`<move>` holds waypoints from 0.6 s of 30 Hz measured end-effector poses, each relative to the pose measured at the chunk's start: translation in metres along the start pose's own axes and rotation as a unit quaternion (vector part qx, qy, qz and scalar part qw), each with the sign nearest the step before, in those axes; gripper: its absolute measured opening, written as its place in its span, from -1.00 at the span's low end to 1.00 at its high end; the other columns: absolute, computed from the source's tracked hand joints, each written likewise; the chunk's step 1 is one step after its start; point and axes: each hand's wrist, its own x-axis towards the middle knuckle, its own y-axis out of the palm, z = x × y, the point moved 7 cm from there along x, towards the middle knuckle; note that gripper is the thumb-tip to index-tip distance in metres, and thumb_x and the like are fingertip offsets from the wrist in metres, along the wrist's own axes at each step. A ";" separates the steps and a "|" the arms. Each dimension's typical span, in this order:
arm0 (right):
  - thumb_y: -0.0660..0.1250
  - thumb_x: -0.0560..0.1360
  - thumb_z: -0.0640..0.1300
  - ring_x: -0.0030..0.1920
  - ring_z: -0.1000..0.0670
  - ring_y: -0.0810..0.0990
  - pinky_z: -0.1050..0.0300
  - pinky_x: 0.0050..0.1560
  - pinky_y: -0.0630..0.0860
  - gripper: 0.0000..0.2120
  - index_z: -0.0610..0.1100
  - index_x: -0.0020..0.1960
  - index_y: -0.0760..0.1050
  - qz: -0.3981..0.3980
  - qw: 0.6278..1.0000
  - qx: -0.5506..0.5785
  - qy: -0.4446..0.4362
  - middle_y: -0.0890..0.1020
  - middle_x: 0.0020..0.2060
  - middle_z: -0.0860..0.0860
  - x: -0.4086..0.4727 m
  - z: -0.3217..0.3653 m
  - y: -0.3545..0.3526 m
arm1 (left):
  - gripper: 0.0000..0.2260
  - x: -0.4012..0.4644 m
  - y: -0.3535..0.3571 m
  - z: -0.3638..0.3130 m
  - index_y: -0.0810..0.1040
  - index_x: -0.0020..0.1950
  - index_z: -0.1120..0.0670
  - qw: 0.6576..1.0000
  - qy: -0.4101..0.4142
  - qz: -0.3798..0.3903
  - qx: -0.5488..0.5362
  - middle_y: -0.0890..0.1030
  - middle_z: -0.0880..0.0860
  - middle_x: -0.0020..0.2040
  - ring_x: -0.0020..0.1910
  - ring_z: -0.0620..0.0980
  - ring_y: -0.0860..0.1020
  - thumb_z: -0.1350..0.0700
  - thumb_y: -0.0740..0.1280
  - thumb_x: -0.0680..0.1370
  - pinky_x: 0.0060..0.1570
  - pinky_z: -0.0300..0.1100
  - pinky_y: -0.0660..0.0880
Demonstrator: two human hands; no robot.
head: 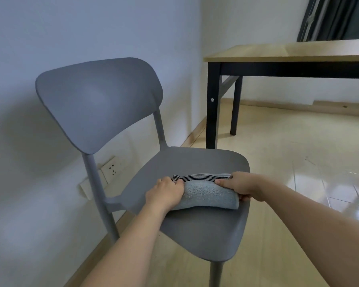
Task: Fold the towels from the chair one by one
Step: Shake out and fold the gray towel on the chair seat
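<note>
A: Nearest the lens, two bare forearms reach forward and down. The left hand and right hand sit apart, one at each end of the towel.

B: Towel appearance?

A: Light blue-grey terry, folded into a thick, short bundle. Along its far edge runs a band of thin dark stripes on white. The near edge is a rounded fold.

B: Any label or writing?

A: None legible — no tag shows on the towel.

B: Hand states?

A: Left hand has its fingers curled over the towel's left end, knuckles up, gripping it. Right hand pinches the right end, with the thumb on top near the striped band and fingers curled beneath the edge. Both are clamped on the towel.

B: Location?

A: On the seat of the grey plastic chair, toward the front, lying crosswise between the hands. Beyond the chair stands a wood-topped table with black legs; a wall socket shows behind the chair's back leg.
</note>
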 end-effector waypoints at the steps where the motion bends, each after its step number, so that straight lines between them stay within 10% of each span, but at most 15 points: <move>1: 0.25 0.52 0.21 -0.10 -0.08 0.57 0.13 -0.15 0.52 -0.54 -0.20 0.09 0.44 -0.005 0.998 0.060 -0.009 0.56 -0.06 -0.10 -0.003 -0.003 0.003 | -0.54 -0.004 -0.002 0.000 0.38 0.30 0.14 1.000 -0.007 -0.005 -0.022 0.46 0.13 0.31 0.28 0.17 0.43 -0.15 0.04 0.58 0.16 -0.01 0.34; 9: 0.24 0.56 -0.02 -0.09 -0.09 0.54 0.06 -0.19 0.53 -0.63 -0.10 0.28 0.23 -0.096 0.929 0.358 -0.026 0.51 -0.05 -0.11 -0.057 0.024 -0.004 | -0.69 -0.050 -0.028 -0.014 0.45 0.06 0.25 0.904 -0.051 0.017 -0.424 0.57 0.28 -0.03 -0.09 0.19 0.57 0.06 0.25 0.43 -0.12 -0.04 0.48; 15: 0.29 0.40 0.25 -0.06 -0.07 0.61 -0.03 0.05 0.57 -0.66 -0.01 -0.04 0.53 -0.165 0.917 0.344 -0.118 0.63 -0.11 -0.01 -0.098 0.050 -0.032 | -0.92 -0.082 -0.068 -0.033 0.47 -0.10 0.09 0.867 -0.062 0.077 -0.488 0.54 0.11 -0.27 -0.46 0.04 0.55 0.16 0.19 0.50 -0.44 -0.23 0.50; 18: 0.34 0.38 0.31 -0.06 -0.07 0.62 -0.05 0.05 0.59 -0.58 -0.03 -0.04 0.56 -0.187 0.907 0.362 -0.111 0.64 -0.10 -0.03 -0.096 0.055 -0.050 | -0.78 -0.072 -0.087 -0.049 0.55 -0.13 0.13 0.888 -0.007 -0.005 -0.460 0.63 0.12 -0.19 -0.26 0.08 0.61 -0.02 0.30 0.51 -0.23 -0.08 0.56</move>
